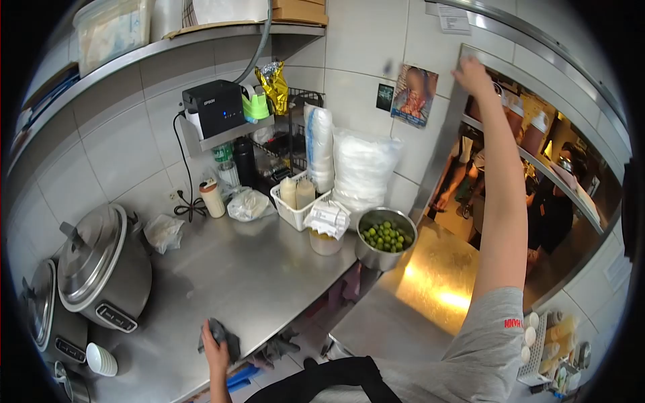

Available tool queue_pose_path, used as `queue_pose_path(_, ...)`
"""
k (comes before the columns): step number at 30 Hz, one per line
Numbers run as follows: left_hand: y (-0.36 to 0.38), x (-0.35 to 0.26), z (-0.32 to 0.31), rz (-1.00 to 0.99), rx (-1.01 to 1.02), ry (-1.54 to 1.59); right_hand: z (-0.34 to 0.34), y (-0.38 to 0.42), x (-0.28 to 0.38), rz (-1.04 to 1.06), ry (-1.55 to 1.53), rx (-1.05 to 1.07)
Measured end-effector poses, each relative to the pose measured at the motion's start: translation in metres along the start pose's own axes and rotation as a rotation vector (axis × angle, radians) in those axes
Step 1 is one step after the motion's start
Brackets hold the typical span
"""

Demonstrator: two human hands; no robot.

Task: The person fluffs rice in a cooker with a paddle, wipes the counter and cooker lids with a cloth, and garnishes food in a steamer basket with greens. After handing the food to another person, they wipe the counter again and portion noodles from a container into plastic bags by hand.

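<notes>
My left hand (pixel 214 350) grips a dark grey cloth (pixel 226 339), which lies against the steel counter (pixel 222 275) close to its front edge. High on the right, my right hand (pixel 473 75) is raised at the upper corner of the steel frame (pixel 462 101) around the serving window. Its fingers are bent towards the frame, and their tips are too small and partly hidden to tell if anything is in them. Below that arm, a steel pot (pixel 381 256) full of green limes stands at the counter's right end, beside a tub (pixel 325 243) with papers on top.
Two rice cookers (pixel 101 262) and stacked white bowls (pixel 101 359) stand at left. Along the wall are a printer (pixel 213 107), a basket (pixel 293 215) of bottles and bagged white containers (pixel 363 168). An overhead shelf (pixel 168 43) spans the top. People (pixel 551 215) show through the window.
</notes>
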State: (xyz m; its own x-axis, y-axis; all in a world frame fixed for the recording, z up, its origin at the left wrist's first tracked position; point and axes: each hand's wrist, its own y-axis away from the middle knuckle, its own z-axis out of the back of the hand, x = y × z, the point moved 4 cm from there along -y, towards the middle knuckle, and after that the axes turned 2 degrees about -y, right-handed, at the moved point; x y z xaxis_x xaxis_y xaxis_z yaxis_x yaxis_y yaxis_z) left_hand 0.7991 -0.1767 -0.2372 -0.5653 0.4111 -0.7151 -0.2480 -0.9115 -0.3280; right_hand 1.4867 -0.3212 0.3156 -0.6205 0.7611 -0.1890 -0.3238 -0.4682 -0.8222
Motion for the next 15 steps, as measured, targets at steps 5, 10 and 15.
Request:
queue_pose_path(5, 0.011, -0.036, -0.027, 0.07, 0.064, -0.174, 0.015, -0.064, 0.021, -0.049, 0.343, -0.092)
queue_pose_path(10, -0.001, -0.045, -0.045, 0.061, 0.061, -0.201, -0.018, -0.112, -0.006, 0.082, 0.542, -0.223)
queue_pose_path(15, -0.065, -0.048, -0.092, -0.058, 0.137, -0.158, -0.022, -0.053, 0.075, 0.24, -0.345, -0.361)
